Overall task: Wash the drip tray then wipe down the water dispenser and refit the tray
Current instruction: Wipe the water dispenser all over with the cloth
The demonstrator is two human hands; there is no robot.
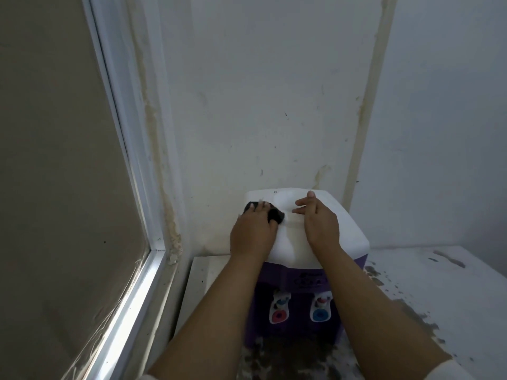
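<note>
White on top and purple in front, the water dispenser (pixel 307 259) stands upright on a stained white counter (pixel 439 292) against the wall (pixel 260 105), its red tap (pixel 279 315) and blue tap (pixel 319 314) facing the person. The left hand (pixel 252 231) presses a dark cloth (pixel 83 213) flat on the top's rear left corner. The right hand (pixel 319 220) rests on the top, fingers straight, holding nothing
</note>
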